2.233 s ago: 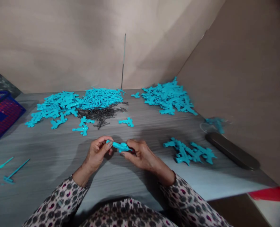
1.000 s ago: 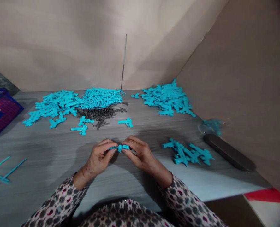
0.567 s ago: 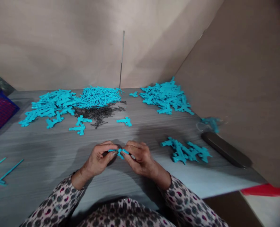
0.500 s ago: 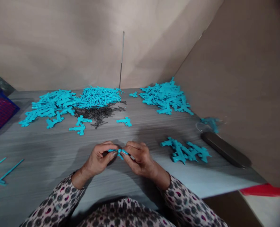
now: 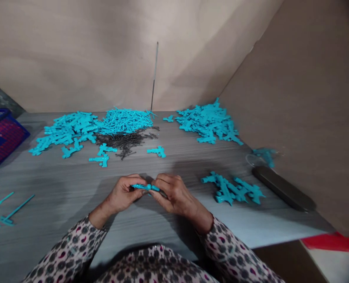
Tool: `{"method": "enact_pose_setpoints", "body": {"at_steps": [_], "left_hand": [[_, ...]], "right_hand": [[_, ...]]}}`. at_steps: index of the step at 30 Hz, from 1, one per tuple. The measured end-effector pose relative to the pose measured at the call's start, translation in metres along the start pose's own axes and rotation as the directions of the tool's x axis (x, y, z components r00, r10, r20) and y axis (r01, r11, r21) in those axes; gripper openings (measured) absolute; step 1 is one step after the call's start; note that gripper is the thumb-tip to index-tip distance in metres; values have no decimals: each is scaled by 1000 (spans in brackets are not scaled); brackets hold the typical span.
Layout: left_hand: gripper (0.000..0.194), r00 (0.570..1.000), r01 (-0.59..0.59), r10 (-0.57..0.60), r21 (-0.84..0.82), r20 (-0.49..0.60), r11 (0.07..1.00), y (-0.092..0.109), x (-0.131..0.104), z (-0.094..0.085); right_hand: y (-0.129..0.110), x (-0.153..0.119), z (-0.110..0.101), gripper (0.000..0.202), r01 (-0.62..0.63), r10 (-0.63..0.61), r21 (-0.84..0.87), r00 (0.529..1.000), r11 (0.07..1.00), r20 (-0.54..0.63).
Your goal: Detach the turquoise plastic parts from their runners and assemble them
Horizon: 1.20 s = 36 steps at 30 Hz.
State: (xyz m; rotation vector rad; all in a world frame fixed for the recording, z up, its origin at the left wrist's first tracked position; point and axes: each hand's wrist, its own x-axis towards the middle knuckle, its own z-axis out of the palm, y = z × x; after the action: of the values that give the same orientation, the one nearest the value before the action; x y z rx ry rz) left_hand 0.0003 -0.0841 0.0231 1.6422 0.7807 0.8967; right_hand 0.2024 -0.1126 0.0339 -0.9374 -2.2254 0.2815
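Between both hands is a turquoise plastic toy gun (image 5: pixel 144 186), held just above the table near its front. My left hand (image 5: pixel 126 193) pinches its left part with thumb and fingers. On the other end, my right hand (image 5: pixel 172 192) is closed, its thumb beside the left fingertips. Fingers cover much of the piece. Beyond the hands lie a single toy gun (image 5: pixel 157 151) and two more on the left. A small group of toy guns (image 5: pixel 229 188) lies right of my right hand.
Along the back are a left pile of toy guns (image 5: pixel 65 129), thin turquoise sticks (image 5: pixel 127 120), dark springs (image 5: pixel 121 139) and a right pile of guns (image 5: pixel 208 120). A blue-red basket (image 5: pixel 6 137) stands far left, a dark elongated case (image 5: pixel 282 188) right. A thin rod (image 5: pixel 154 76) rises at the back.
The toy gun has turned slightly in my fingers, and more of its left part shows. Both hands stay close together on it. The whole view has shifted a little.
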Motion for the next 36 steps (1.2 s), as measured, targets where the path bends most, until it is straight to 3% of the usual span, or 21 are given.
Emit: {"method": "enact_pose_setpoints", "body": {"at_steps": [5,12,18,21,25,28,31,36], "left_hand": [[32,1000,17,-16,58,-13,998,-1,-1,-3],[33,999,37,-36,-61,8,997,-2,0,0],[40,982,190,-186,-154,41,970,1,0,-5],[42,974,225,-221,-123,41,967,6,0,-8],[36,994,112,-112,-29,5,993,11,-2,-5],[34,999,42,-42,15,-15,999,10,-3,-1],[35,999,13,-11,48,-46,999,9,-5,-1],[29,995,-93,97,262,-3,961,16,-6,-2]], "right_hand": [[8,-2,-2,31,-12,11,15,998,1000,60],[-4,-3,-1,34,36,-36,10,997,999,62],[-1,-3,1,36,35,-36,35,999,999,15],[8,-3,1,37,-30,29,115,1000,993,8],[11,-2,5,37,-173,169,335,985,926,42],[8,-2,10,25,-232,205,471,973,851,108],[7,-4,14,23,-260,242,531,965,807,104],[6,-5,15,28,-263,263,567,961,781,83]]}}
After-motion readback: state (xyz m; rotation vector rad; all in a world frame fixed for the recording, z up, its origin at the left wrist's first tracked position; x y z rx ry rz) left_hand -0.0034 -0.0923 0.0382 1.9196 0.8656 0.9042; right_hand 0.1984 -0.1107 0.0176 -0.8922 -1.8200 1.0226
